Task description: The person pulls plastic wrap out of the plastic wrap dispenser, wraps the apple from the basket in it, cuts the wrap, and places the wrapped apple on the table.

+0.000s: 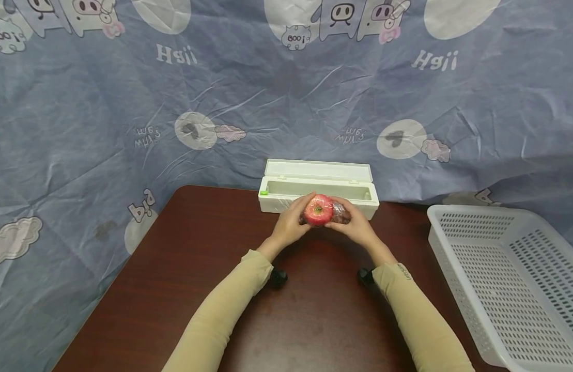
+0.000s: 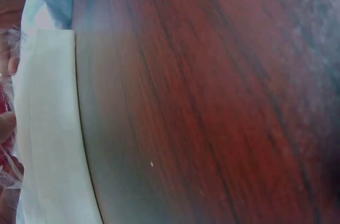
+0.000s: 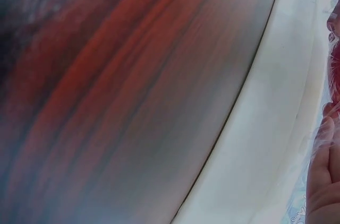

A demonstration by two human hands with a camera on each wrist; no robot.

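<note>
A red apple (image 1: 319, 211) with its stem end showing is held between both hands near the far side of the table. Clear plastic wrap (image 1: 340, 211) clings around it and bunches at its right. My left hand (image 1: 290, 223) grips the apple's left side, thumb at the near edge. From the right, my right hand (image 1: 358, 226) holds the apple and the wrap, its thumb also in front. Just behind the hands stands a long white box (image 1: 271, 205) with its lid raised. Both wrist views catch only slivers of fingers, red skin and film at their edges.
A white perforated plastic basket (image 1: 463, 289) stands at the right of the dark wooden table (image 1: 188, 248). Behind the table hangs a blue-grey printed cloth (image 1: 286, 98). A small green piece (image 1: 264, 192) sits on the box's left rim.
</note>
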